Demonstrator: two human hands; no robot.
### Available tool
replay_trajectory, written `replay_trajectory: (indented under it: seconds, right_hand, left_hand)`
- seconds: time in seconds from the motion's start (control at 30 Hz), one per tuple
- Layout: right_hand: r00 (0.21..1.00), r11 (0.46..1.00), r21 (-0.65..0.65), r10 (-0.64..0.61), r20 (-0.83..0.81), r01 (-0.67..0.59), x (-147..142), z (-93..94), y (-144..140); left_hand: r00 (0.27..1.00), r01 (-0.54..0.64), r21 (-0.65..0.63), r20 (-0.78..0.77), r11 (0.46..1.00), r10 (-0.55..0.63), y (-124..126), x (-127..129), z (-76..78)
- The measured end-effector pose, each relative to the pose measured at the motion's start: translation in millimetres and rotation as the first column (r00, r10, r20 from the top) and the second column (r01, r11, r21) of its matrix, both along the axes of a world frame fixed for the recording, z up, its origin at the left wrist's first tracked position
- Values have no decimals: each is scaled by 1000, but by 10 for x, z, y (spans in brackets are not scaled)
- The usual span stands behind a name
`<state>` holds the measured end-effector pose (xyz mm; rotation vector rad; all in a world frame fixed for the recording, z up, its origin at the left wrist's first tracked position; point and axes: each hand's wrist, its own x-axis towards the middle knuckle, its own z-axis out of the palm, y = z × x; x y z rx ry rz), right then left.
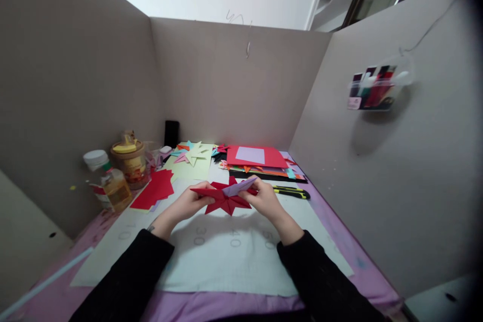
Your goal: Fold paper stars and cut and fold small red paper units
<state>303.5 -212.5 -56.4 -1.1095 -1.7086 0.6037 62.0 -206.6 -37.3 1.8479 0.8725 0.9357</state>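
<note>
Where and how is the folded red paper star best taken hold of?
Probably at the left and right of the red paper star, pinched from each side, as the left grip and right grip do. It is folded paper, and several points fan out along its near edge, so side holds should avoid bending those.

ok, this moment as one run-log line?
left hand: holding red folded-paper star | right hand: holding star's opposite side, by lavender folded paper | black-and-yellow cutter: beyond right hand
</note>
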Motion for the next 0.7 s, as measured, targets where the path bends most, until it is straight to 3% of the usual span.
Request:
replay_trajectory:
  seconds: [0.13,0.27,0.43,0.7]
  right_hand:
    - [1000,1000,5,-11,15,11,2,5,-17]
    - [997,995,76,67,49,-70,22,22,-48]
    - [976,941,261,214,36,-216,47,47,-72]
    - [968,879,406,218,126,-251,89,10,-16]
  left_hand:
    - [1000,-10,-16,0,1000,10,-19,4,-3]
    - [999,-53,19,1,998,53,-8,-4,-21]
    - [995,-95,45,30,994,94,1,-12,-44]
    - [991,-92,37,97,995,88,19,-10,-103]
